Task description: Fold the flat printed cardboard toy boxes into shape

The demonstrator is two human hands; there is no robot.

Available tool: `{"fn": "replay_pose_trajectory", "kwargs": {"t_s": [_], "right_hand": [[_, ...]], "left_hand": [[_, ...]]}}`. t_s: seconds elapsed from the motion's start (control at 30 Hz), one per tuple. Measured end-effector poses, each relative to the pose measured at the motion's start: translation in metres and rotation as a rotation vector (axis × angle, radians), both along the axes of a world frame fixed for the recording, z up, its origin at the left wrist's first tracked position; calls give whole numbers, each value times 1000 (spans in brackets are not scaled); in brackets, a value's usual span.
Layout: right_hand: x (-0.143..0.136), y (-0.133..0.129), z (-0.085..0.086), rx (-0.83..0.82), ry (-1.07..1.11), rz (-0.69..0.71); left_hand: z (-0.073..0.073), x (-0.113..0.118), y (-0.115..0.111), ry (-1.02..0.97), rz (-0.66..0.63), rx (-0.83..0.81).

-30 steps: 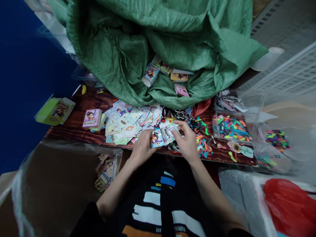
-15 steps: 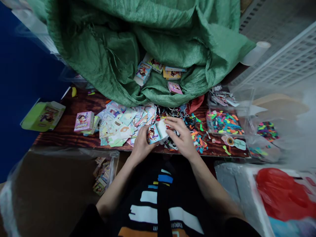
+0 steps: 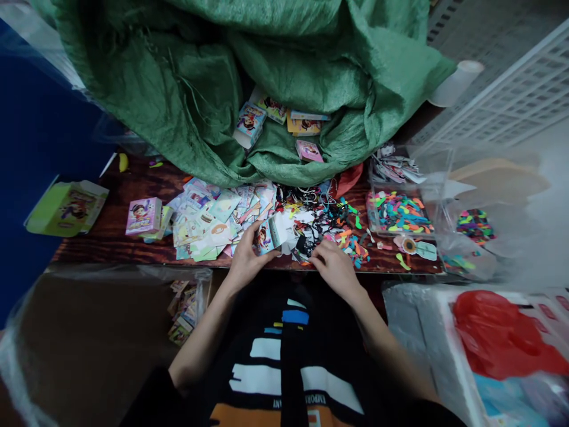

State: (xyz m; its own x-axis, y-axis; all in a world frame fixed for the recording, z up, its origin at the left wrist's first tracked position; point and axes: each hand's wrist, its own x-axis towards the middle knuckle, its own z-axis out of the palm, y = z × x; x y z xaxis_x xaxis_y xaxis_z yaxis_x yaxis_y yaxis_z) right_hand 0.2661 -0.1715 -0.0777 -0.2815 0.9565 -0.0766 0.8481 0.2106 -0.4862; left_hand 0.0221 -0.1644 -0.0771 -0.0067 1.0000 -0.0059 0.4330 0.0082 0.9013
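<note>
My left hand (image 3: 245,258) is wrapped round a small blue printed box (image 3: 265,236), whose end flap stands open toward the right. My right hand (image 3: 336,268) has its fingertips pinched together low over a pile of small black items with cords (image 3: 315,228); what is between them, if anything, I cannot make out. To the left of the box lies a heap of printed cards (image 3: 211,222). Bright-coloured small pieces (image 3: 353,240) are scattered just beyond my right fingers.
A green woven sack (image 3: 302,77) with several small boxes (image 3: 251,121) fills the far side. A pink box (image 3: 143,216) and a green open box (image 3: 69,207) stand left. Right are clear bins of coloured pieces (image 3: 398,212). Below left is a large carton (image 3: 102,344).
My right hand has left the box's open end and dropped down and right to the black items. My left hand still holds the box, and the whole view has shifted slightly.
</note>
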Motion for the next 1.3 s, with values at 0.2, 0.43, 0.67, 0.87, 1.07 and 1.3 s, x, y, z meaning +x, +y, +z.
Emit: {"fn": "replay_pose_trajectory", "kwargs": {"t_s": [0.2,0.43,0.67,0.87,1.07,1.3], "right_hand": [[-7,6,-6,78,-81,-55],[-2,-2,-9,96,-156,38],[-1,8,-13,76,-4,-74],[9,18,-3,-16,334,-164],[20,22,-3,21,603,-355],[3,22,0,-63,745,-456]], "left_hand": [[1,-1,-2,-5,12,-8],[2,-4,-6,-214,-85,34],[10,3,0,-182,-93,57],[4,5,0,-32,23,46],[1,8,-6,-8,-46,-36],[5,10,-8,38,-50,11]]}}
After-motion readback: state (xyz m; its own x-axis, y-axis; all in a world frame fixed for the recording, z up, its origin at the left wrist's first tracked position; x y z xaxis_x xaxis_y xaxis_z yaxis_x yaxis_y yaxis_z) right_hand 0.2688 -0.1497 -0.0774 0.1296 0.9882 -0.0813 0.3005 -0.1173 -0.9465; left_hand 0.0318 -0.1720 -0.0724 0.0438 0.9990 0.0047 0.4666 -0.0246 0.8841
